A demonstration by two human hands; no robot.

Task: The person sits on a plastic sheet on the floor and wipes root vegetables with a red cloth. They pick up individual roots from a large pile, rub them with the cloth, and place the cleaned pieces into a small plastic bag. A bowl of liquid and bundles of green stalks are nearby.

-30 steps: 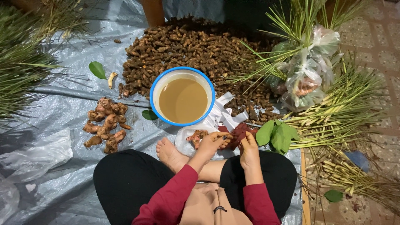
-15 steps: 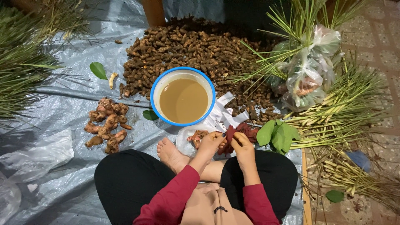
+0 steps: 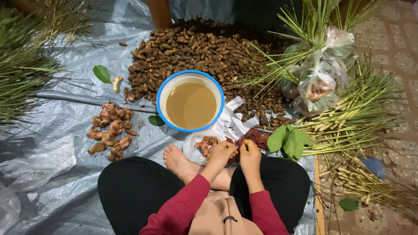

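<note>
Small orange-brown root piece (image 3: 208, 143), knobbly and peeled-looking, pinched in left hand (image 3: 222, 152) over thin plastic bag (image 3: 193, 150). Right hand (image 3: 250, 154) just beside, fingers curled; grip on anything impossible to tell. Just beyond both hands, blue-rimmed basin (image 3: 190, 104) of murky tan water; likely to slop if nudged. Dark red scraps (image 3: 257, 137) beside right hand, green leaves (image 3: 289, 141) further right, big root heap (image 3: 200, 50) beyond basin.

Hands (image 3: 235, 154) beside blue basin (image 3: 190, 75)
</note>
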